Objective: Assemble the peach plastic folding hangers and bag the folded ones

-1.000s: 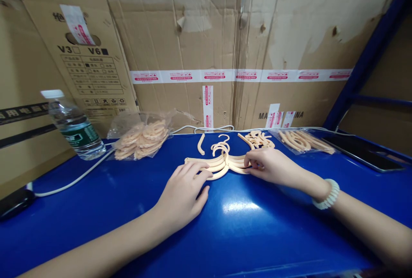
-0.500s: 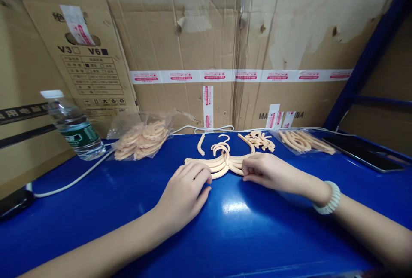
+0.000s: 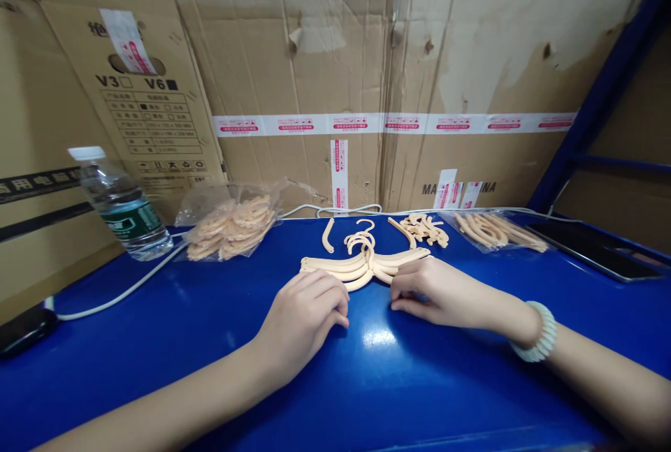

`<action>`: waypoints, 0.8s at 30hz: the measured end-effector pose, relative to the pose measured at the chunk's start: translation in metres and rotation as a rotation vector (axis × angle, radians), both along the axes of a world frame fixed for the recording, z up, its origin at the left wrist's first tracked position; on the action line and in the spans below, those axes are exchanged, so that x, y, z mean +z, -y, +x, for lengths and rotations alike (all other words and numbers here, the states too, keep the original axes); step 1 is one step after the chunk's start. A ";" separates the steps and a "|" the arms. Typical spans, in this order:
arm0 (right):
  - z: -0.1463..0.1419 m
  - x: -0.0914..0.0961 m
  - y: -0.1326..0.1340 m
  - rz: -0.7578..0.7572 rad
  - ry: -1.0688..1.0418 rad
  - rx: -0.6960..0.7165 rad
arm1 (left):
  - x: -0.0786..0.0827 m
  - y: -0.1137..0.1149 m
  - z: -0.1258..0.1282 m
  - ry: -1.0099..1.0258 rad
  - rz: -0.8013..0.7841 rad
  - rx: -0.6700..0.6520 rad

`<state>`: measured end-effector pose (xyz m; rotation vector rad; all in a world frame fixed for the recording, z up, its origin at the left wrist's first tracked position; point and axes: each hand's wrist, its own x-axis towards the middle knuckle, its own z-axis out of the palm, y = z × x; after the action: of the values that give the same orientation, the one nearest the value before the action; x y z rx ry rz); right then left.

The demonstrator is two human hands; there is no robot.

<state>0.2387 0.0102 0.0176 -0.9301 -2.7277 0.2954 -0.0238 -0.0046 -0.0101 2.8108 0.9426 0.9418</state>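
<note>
Several cream-coloured folding clothes hangers (image 3: 335, 267) lie overlapped on the blue table, their hooks pointing away from me. My left hand (image 3: 309, 312) rests at the near left side of the hangers, covering part of the nearest arm. Its fingers are curled in toward the thumb, and I see nothing in them. At the near right side, my right hand (image 3: 430, 291) is also curled, thumb below the fingers, with nothing showing in it. It hides part of the right-hand arms. Beyond the stack lie a loose hook (image 3: 365, 223) and a single hanger arm (image 3: 328, 235).
Small hook pieces (image 3: 427, 230) lie in a pile behind my right hand. Bags of cream parts lie at left (image 3: 231, 225) and right (image 3: 498, 230). A water bottle (image 3: 123, 207), white cable (image 3: 131, 291), phone (image 3: 592, 249) and cardboard boxes (image 3: 314, 68) border the table.
Both hands have drawn slightly toward me, uncovering more of the hangers, including the right end. The left fingers have curled closer to the thumb. The hangers have stayed in place.
</note>
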 end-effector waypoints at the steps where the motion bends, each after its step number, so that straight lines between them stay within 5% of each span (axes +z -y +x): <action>1: 0.000 -0.001 0.000 -0.002 0.002 0.001 | 0.000 0.000 0.000 0.006 0.006 -0.002; 7: -0.002 0.000 0.002 0.016 -0.028 0.012 | 0.003 0.001 -0.001 0.016 0.009 0.009; 11: 0.004 0.006 -0.006 0.099 -0.108 -0.048 | 0.017 -0.013 -0.008 -0.002 0.006 0.127; 18: 0.012 0.025 -0.077 0.206 0.005 -0.237 | 0.042 -0.075 -0.025 -0.071 -0.038 0.319; 24: -0.012 0.028 -0.132 0.236 0.198 -0.211 | 0.042 -0.122 -0.009 -0.176 -0.171 0.457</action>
<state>0.2265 0.1425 0.0458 -1.2199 -2.7245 -0.1623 -0.0326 0.1177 0.0314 2.6127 1.6490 0.6045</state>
